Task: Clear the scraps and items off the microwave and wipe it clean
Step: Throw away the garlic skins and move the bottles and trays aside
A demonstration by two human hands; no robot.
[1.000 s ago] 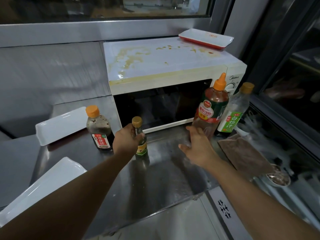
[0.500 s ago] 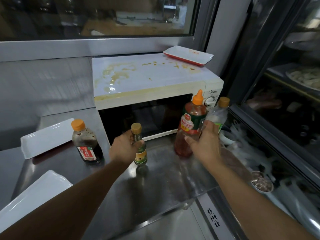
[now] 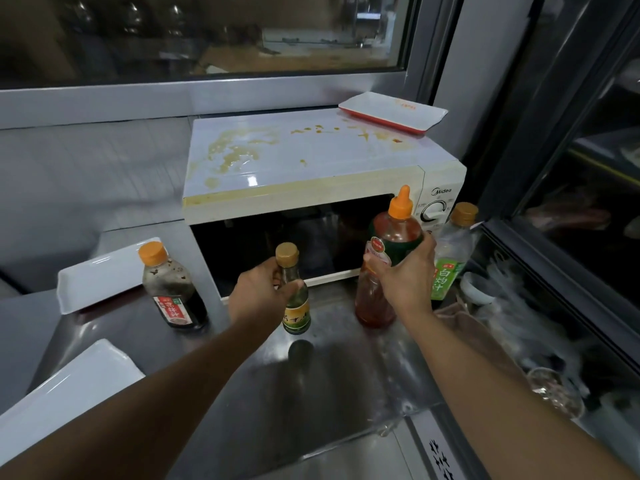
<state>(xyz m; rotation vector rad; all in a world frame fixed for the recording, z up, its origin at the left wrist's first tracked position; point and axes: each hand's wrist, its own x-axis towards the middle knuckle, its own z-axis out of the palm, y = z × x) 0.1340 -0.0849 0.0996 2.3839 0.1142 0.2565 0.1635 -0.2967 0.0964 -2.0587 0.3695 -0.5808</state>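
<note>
Four bottles stand on the steel table [image 3: 332,386] in front of the microwave [image 3: 311,188]. The left hand [image 3: 258,294] has its grip closed around the small green-labelled bottle [image 3: 295,303], fingers curled about the neck just below the tan cap; the bottle stands upright on the table at the 6 o'clock side of the microwave door. The right hand [image 3: 403,275] has its grip wrapped around the middle of the tall red sauce bottle [image 3: 388,265] with the orange nozzle cap, which stands upright at the 5 o'clock side of the door. A clear bottle with a green label [image 3: 450,258] stands just beside it at 3 o'clock, partly hidden behind the right hand. A dark sauce bottle with an orange cap [image 3: 173,289] stands at 9 o'clock of the left hand, apart from it. The microwave top carries yellow-brown stains and scraps [image 3: 235,150] across its surface, and a red-rimmed white tray [image 3: 393,111] rests on its corner at 1 o'clock, overhanging the edge. A white rectangular tray [image 3: 100,271] lies on the table at 9 o'clock of the microwave, and a second white tray [image 3: 62,393] lies at 7 o'clock near the frame edge.
</note>
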